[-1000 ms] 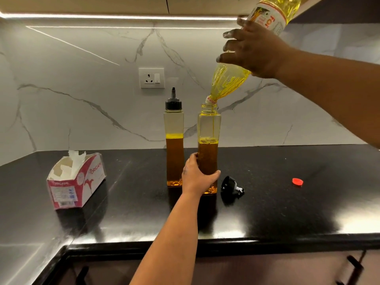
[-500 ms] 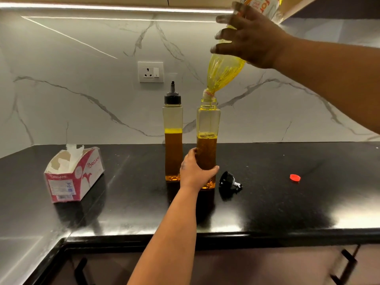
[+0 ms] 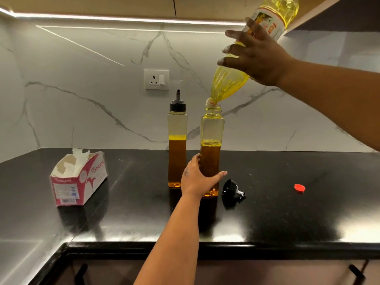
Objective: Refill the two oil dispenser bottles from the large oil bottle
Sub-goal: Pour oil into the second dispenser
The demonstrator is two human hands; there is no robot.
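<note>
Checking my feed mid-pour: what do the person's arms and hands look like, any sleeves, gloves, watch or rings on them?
Both forearms are bare as far as the frame shows: no sleeves, no gloves. The left hand and its wrist carry no watch or band, and no ring is visible. The right hand likewise shows no glove, watch or ring; its fingertips look pale, as if dusty, though that is hard to tell.

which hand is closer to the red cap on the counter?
Left, probably. The left hand grips the open dispenser bottle at counter level, left of the red cap. The right hand holds the large oil bottle high above.
</note>
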